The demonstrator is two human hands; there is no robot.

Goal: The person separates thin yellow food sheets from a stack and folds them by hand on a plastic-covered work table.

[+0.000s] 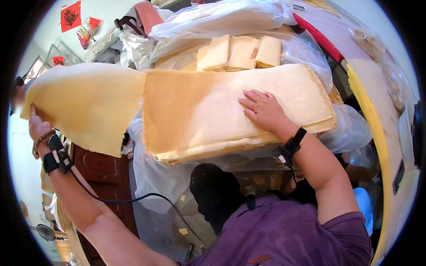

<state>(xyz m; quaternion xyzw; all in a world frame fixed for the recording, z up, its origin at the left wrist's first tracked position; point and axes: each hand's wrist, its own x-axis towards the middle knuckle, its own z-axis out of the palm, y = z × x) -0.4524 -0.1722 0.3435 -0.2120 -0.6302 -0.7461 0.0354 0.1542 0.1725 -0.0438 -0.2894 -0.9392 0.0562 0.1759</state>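
A large stack of cream, rough-edged sheets (213, 109), paper or thin cloth, lies in front of me. My right hand (263, 109) rests palm down on its top, fingers somewhat spread, gripping nothing. Off to the left, my left hand (38, 123) holds a yellowish sheet (86, 103) by its far left edge. That sheet is raised and curved, and its right edge meets the left end of the stack. The fingers behind the sheet are hidden. Both wrists carry black straps with small devices, and a cable runs from the left one.
Folded cream bundles (244, 51) lie behind the stack. Clear plastic sheeting (226, 20) covers material farther back and hangs below the stack. A yellow-edged surface (369, 103) curves along the right. A brown panelled door or board (100, 179) is at lower left. Part of another person shows at far left.
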